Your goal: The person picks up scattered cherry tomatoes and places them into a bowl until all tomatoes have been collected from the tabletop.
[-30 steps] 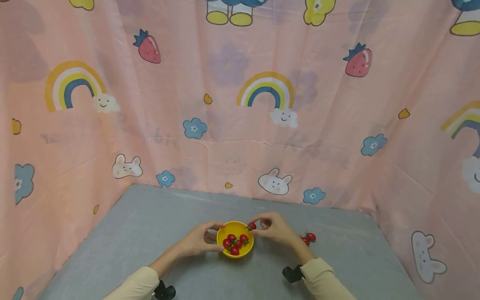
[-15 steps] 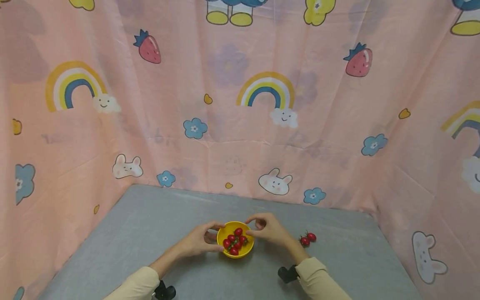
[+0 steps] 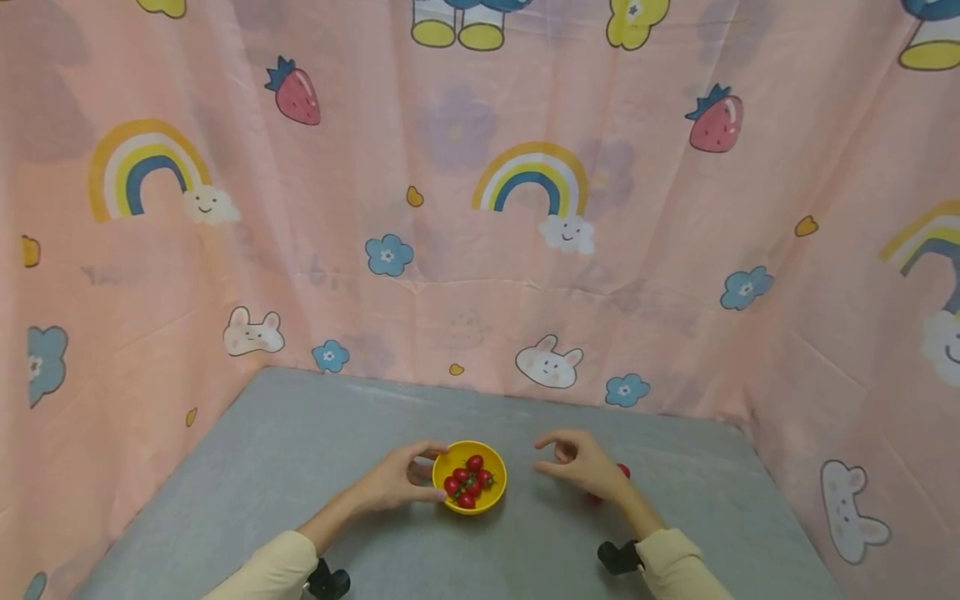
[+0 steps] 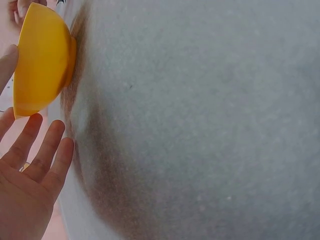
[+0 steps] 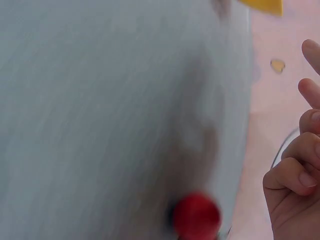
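Observation:
A small yellow bowl (image 3: pixel 498 492) with several red cherry tomatoes (image 3: pixel 475 462) in it stands on the grey table. My left hand (image 3: pixel 390 482) holds the bowl from its left side, thumb and fingertips at the rim. The left wrist view shows the bowl's outer wall (image 4: pixel 42 60) between the thumb and the fingers. To the right of the bowl, my right hand (image 3: pixel 581 467) is in the air, thumb and forefinger apart, the other fingers curled in, nothing held. Behind that hand, partly hidden, lie loose cherry tomatoes (image 3: pixel 624 471); a blurred tomato (image 5: pixel 196 216) shows low in the right wrist view.
The grey table (image 3: pixel 337 417) runs back to a pink printed curtain (image 3: pixel 450 292), which also hangs on the left and right. Each wrist carries a black camera mount (image 3: pixel 621 557).
My right hand let a cherry tomato go into the bowl, then drew back to the right with fingers parted. The left hand has stayed at the bowl.

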`<state>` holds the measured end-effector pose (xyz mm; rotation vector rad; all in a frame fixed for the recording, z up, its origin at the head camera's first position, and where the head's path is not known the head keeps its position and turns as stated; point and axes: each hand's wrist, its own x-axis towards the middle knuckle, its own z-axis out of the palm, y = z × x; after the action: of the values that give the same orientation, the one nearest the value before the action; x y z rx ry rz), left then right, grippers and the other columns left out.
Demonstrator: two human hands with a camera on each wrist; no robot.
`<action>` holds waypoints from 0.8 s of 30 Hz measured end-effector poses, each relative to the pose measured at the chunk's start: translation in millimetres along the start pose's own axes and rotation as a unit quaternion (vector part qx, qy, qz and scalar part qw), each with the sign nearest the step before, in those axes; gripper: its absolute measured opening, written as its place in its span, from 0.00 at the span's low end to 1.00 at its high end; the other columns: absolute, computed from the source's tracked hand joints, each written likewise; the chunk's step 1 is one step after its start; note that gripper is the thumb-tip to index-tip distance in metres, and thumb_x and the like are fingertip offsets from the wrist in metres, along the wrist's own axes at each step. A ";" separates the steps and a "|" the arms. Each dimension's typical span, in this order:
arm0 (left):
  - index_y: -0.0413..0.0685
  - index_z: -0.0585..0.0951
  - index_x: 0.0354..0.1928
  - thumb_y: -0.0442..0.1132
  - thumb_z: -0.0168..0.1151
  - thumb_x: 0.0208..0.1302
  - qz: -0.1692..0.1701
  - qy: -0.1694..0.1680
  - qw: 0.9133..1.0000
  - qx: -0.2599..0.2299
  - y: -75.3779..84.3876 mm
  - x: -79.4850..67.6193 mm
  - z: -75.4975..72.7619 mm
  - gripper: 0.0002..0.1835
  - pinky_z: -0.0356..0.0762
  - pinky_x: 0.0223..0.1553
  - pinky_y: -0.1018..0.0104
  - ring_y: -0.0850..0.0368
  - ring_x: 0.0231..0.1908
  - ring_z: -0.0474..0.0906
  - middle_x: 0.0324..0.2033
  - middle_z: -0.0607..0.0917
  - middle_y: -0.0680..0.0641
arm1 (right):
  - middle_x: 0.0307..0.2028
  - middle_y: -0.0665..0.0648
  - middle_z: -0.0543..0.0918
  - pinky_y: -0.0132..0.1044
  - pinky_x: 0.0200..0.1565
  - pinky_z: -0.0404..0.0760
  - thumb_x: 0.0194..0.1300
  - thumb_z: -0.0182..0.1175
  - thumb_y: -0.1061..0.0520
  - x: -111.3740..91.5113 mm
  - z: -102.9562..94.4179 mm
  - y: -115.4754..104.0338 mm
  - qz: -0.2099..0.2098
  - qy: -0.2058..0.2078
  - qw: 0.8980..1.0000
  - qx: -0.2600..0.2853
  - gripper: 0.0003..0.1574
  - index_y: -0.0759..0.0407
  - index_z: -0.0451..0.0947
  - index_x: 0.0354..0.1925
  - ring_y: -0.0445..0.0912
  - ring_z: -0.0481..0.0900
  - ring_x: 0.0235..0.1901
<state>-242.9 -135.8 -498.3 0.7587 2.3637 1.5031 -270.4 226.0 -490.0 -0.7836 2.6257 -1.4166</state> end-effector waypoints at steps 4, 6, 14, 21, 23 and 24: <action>0.43 0.74 0.66 0.39 0.75 0.62 -0.001 -0.002 1.000 -0.002 -0.7 -0.2 -0.4 0.32 0.83 0.49 0.55 0.46 0.50 0.83 0.59 0.79 0.40 | 0.21 0.48 0.67 0.31 0.23 0.64 0.63 0.73 0.57 -15.8 -14.4 8.7 0.017 0.011 1.000 0.002 0.19 0.65 0.83 0.49 0.39 0.64 0.20; 0.42 0.74 0.66 0.39 0.75 0.62 0.000 -0.002 1.000 -0.003 -1.0 -0.3 -0.5 0.32 0.83 0.49 0.55 0.46 0.50 0.83 0.59 0.79 0.40 | 0.21 0.48 0.66 0.31 0.21 0.64 0.63 0.73 0.58 -24.0 -21.7 14.1 0.016 0.018 1.000 0.009 0.19 0.67 0.83 0.48 0.37 0.62 0.20; 0.41 0.74 0.66 0.39 0.76 0.61 -0.006 -0.006 1.000 -0.006 -0.1 0.1 -0.9 0.33 0.83 0.49 0.55 0.45 0.49 0.83 0.59 0.78 0.39 | 0.19 0.47 0.63 0.31 0.18 0.63 0.63 0.72 0.59 -56.8 -49.8 34.7 0.020 0.049 0.998 0.020 0.19 0.68 0.82 0.49 0.36 0.59 0.18; 0.42 0.74 0.66 0.39 0.76 0.61 -0.006 -0.004 1.000 -0.003 1.8 -0.2 -0.8 0.32 0.83 0.49 0.55 0.45 0.49 0.83 0.59 0.78 0.39 | 0.21 0.48 0.65 0.31 0.19 0.64 0.61 0.74 0.60 -75.5 -68.5 45.4 0.060 0.062 0.996 -0.005 0.25 0.68 0.81 0.53 0.37 0.61 0.20; 0.42 0.74 0.66 0.39 0.76 0.61 -0.005 -0.005 1.000 -0.005 2.7 -0.2 -1.2 0.32 0.83 0.49 0.54 0.45 0.49 0.83 0.59 0.78 0.39 | 0.21 0.49 0.65 0.32 0.20 0.64 0.60 0.75 0.60 -78.0 -72.6 47.5 0.062 0.056 0.996 -0.009 0.28 0.69 0.79 0.56 0.37 0.61 0.21; 0.41 0.74 0.66 0.39 0.76 0.61 -0.004 -0.005 1.000 -0.005 2.9 -0.2 -1.3 0.33 0.83 0.49 0.54 0.45 0.49 0.83 0.59 0.78 0.39 | 0.21 0.49 0.65 0.32 0.20 0.64 0.60 0.75 0.60 -78.6 -74.1 48.9 0.065 0.053 0.996 -0.009 0.30 0.70 0.78 0.57 0.38 0.61 0.21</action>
<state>-242.4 -135.9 -495.2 0.7528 2.3473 1.5041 -242.8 340.8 -500.6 -0.5420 2.7145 -1.4402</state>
